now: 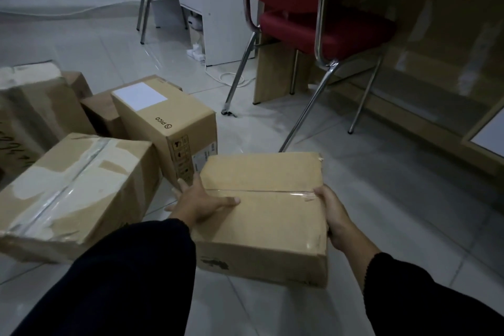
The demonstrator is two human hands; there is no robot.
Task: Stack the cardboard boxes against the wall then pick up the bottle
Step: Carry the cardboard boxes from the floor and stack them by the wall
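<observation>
- Dark sleeves, lower frame: both our forearms reach forward and down from the bottom edge toward the centre.
- Left hand (197, 203): palm on the left edge of the flat box, thumb laid across the top beside the tape seam, fingers (183, 184) wrapped down the side. Clamped on the box.
- Right hand (334, 215): pressed to the right edge, thumb over the top corner, remaining fingers hidden behind the side. Also clamped on the box.
- Flat taped box (263, 215): centre of frame, gripped between both hands; we cannot tell whether it rests on the tiled floor (409, 199) or is just clear of it.
- Remaining boxes, left of frame: large taped box (73, 188), upright printed box (163, 123) with white label, more behind.
- Bottle: not visible.
- Handling note: we judge an even squeeze from both sides and a level lift best, since the crushed far-right corner looks weak.
- Hazard: red chair (321, 27) legs stand just beyond the box.
</observation>
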